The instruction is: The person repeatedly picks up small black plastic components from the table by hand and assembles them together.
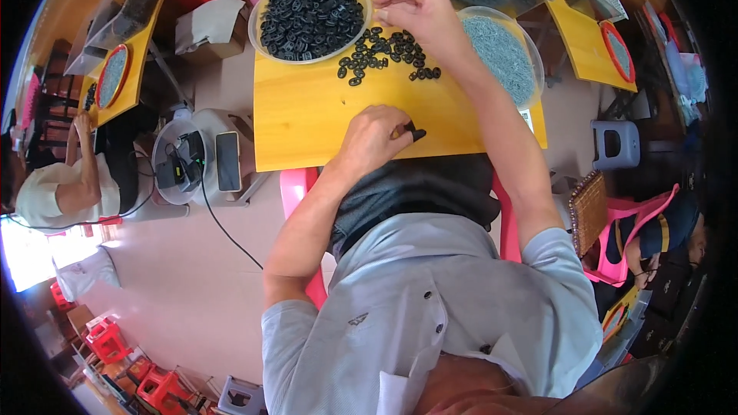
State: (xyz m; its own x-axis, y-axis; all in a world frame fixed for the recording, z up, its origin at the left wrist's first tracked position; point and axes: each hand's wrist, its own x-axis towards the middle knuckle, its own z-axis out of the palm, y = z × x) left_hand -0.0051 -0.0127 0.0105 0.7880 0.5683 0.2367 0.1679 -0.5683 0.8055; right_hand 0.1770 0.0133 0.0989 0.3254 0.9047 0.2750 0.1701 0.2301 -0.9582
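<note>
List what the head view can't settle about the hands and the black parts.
- Left hand: its curled fingers hide most of the small black part in its grip.
- Right hand: its fingertips face away, so contact with the loose black parts is unclear.
- Grey pieces in the clear bowl: too small to identify.

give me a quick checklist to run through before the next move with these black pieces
1. Left hand has a black piece pinched at its fingertips: ok.
2. Right hand is at the loose pile of black pieces on the yellow table: ok.
3. Right hand already grips a piece: cannot tell, its fingertips are turned away from the camera.
4. Clear bowl of black pieces is well stocked and close by: ok.
5. Bowl of small grey parts sits beside the right forearm, within reach: ok.
6. Bare table between the hands for working: ok.
</note>
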